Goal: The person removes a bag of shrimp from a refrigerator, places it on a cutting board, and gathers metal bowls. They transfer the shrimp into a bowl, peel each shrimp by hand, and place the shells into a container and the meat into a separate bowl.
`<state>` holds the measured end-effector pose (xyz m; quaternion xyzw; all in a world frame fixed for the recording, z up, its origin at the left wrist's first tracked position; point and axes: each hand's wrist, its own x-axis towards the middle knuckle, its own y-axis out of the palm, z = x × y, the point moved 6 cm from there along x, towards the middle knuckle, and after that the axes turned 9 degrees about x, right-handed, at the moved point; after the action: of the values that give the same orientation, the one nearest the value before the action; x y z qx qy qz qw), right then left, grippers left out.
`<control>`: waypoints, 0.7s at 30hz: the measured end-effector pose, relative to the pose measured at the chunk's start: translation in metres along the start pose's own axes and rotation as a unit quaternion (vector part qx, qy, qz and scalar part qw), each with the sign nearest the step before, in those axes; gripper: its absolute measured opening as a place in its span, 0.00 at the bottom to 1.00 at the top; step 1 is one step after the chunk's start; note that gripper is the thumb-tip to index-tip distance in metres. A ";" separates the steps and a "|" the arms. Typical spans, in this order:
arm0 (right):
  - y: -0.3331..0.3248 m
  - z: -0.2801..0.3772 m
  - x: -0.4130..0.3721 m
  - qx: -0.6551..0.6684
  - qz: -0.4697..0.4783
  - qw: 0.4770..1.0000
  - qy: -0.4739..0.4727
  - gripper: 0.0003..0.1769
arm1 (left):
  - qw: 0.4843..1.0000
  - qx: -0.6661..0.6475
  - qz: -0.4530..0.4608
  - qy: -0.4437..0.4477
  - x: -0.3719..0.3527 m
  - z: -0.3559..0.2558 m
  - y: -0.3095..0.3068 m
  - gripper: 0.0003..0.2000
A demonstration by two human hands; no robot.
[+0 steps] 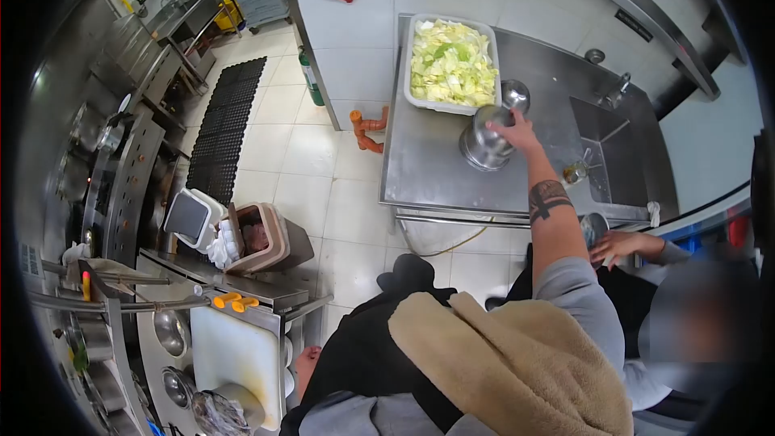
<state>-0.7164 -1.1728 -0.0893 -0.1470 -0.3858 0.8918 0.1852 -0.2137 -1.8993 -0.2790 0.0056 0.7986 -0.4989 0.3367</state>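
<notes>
At left, a white cutting board (pixel 230 367) lies near a worker's left hand (pixel 307 362), its grip impossible to tell. On the steel bench (pixel 428 178), a white tray (pixel 440 105) of chopped leaves (pixel 452 64) stands just beside a metal pot (pixel 483 149), grasped at the top by the right hand (pixel 517 131); farther right, a co-worker's hand (pixel 620 245).

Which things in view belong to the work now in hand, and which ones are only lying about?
Likely part of the work:
metal vessel, held by the right hand
steel table beneath it
perhaps the tub of cut leaves beside it

Seemingly just lying about:
white cutting board
orange handles
black floor mat
brown bin
</notes>
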 end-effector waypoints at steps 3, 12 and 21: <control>0.034 0.007 0.012 -0.186 0.107 0.976 -0.025 0.65 | 0.995 -0.096 -0.027 -0.002 -0.016 -0.003 -0.017 0.10; 0.053 0.025 -0.036 -0.129 -0.011 0.991 0.028 0.66 | 0.986 -0.146 -0.012 -0.078 -0.052 0.035 -0.003 0.12; -0.026 -0.030 -0.065 0.277 -0.117 0.954 0.001 0.53 | 0.992 -0.102 -0.066 0.019 0.000 0.105 0.064 0.15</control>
<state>-0.6410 -1.1658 -0.0822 -0.0445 -0.1381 0.9357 0.3217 -0.1360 -1.9510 -0.3588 -0.0724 0.8500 -0.4359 0.2868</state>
